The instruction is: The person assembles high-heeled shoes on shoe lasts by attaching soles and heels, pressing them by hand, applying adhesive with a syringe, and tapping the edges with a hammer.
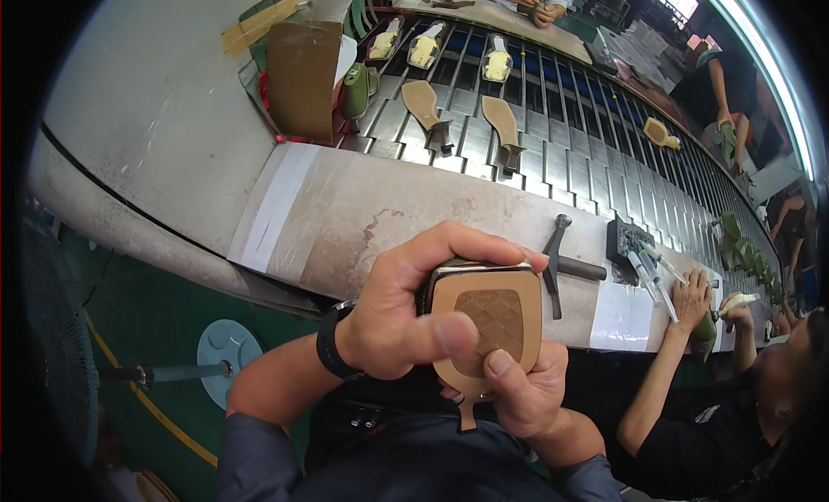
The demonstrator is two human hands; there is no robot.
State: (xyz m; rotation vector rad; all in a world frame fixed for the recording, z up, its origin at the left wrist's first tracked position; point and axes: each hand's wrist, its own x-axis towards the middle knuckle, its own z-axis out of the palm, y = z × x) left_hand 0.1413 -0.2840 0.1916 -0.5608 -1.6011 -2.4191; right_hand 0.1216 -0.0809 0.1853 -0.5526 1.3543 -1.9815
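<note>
Between my two hands is a shoe (pixel 523 296), its tan square-toed sole facing up with a brown patterned patch on the forepart. My left hand (pixel 401 303) wraps round the left side and toe edge, thumb over the sole. Lower down, my right hand (pixel 531 390) grips the right side near the narrow waist, thumb pressed on the sole. The upper beneath is mostly hidden. Just right of the shoe, a hammer (pixel 577 268) lies on the bench (pixel 345 204), untouched.
Beyond the bench runs a metal slatted conveyor (pixel 553 148) carrying tan soles with heels (pixel 499 120) and shoes with yellowish insides (pixel 496 61). A green shoe (pixel 356 92) stands by a brown board (pixel 302 79). At right, a co-worker's hand (pixel 691 299) is near white tubes (pixel 648 273) and a dark box (pixel 626 241).
</note>
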